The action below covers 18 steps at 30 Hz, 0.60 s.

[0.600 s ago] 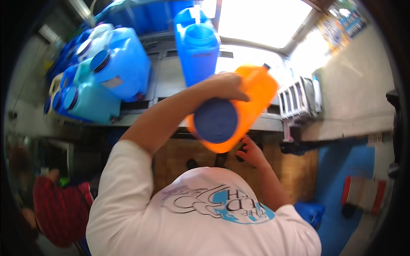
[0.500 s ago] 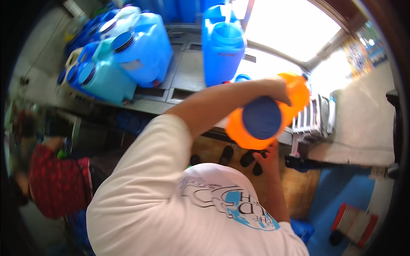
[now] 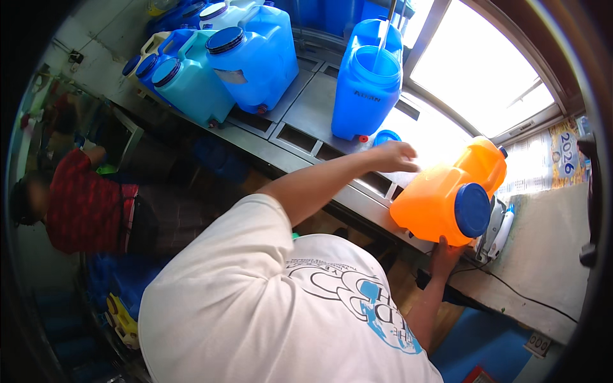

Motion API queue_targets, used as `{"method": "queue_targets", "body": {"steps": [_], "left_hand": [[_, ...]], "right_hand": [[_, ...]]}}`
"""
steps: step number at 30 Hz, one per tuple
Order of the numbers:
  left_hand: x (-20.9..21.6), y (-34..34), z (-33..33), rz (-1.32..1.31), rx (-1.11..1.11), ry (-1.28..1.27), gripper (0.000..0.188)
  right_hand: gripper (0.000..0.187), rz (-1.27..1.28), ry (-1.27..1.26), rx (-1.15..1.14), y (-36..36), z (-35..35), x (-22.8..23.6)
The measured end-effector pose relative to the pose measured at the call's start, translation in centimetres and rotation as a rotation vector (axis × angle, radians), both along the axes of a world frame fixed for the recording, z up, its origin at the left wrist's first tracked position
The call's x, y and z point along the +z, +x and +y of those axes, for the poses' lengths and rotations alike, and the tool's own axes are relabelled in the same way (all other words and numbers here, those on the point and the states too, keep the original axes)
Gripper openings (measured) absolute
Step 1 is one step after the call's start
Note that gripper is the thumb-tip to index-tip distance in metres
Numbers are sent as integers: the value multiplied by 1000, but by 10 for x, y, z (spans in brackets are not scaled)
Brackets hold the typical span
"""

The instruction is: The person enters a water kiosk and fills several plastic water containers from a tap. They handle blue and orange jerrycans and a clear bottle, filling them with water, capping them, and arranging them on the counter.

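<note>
An orange jug (image 3: 440,195) with a round blue cap (image 3: 472,209) lies tilted on its side at the edge of the steel counter (image 3: 313,112). My right hand (image 3: 442,250) grips the jug's lower edge from beneath. My left hand (image 3: 397,156) hovers with fingers spread over the counter, just left of the jug and not touching it. A small blue lid (image 3: 386,136) lies right behind that hand. A tall blue container (image 3: 367,83) stands open-topped on the counter, with a thin pipe running into it.
Several blue and turquoise capped jugs (image 3: 246,54) crowd the counter's left end. A person in a red shirt (image 3: 83,201) bends low at the left. A white appliance (image 3: 498,223) and a cable (image 3: 511,287) sit right of the orange jug. A bright window (image 3: 479,70) is behind.
The orange jug has come down from in front of me onto the counter's edge. My left hand has let go of its top and moved left; my right hand stays beneath it.
</note>
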<state>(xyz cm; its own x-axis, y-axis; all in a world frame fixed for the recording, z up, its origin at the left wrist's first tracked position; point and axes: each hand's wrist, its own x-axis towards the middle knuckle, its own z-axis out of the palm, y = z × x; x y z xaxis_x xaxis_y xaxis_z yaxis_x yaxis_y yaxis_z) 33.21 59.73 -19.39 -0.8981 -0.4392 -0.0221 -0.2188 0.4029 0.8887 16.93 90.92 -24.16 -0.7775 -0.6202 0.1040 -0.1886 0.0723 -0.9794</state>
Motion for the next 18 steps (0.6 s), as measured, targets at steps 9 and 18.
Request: {"method": "queue_targets", "body": {"steps": [9, 18], "left_hand": [[-85, 305, -179, -135, 1104, 89, 85], [-138, 390, -292, -176, 1114, 153, 126]], "right_hand": [[63, 22, 901, 12, -2, 12, -142], [54, 17, 764, 838, 176, -256, -76]]}}
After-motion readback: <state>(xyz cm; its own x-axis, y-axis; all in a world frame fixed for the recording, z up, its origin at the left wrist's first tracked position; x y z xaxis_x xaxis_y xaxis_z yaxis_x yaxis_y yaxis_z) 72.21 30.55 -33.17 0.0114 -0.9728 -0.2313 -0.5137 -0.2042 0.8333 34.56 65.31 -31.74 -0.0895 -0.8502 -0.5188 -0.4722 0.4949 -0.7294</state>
